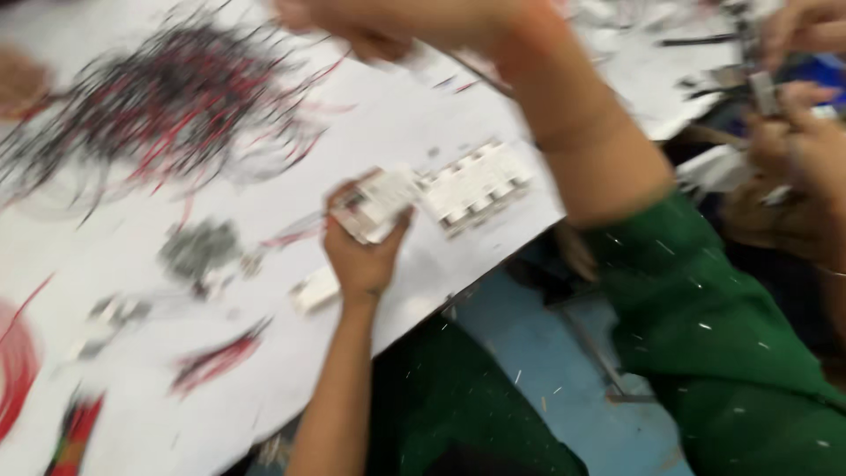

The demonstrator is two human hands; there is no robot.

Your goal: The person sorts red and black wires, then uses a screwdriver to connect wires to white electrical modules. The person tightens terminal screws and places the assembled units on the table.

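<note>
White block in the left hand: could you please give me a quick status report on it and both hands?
Left hand gripping white block above white table. Right hand raised at top edge, blurred, grip unclear. More white blocks lie just beside.

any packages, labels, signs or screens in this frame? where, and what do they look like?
No screens, signs or readable labels show; the frame is blurred.
White block: held in the left hand above the white table, boxy, with dark marks; a label cannot be told.
White strip of blocks: on the table just right of it, ridged, white and grey.
Small white piece: on the table near the left wrist, rectangular.
</note>
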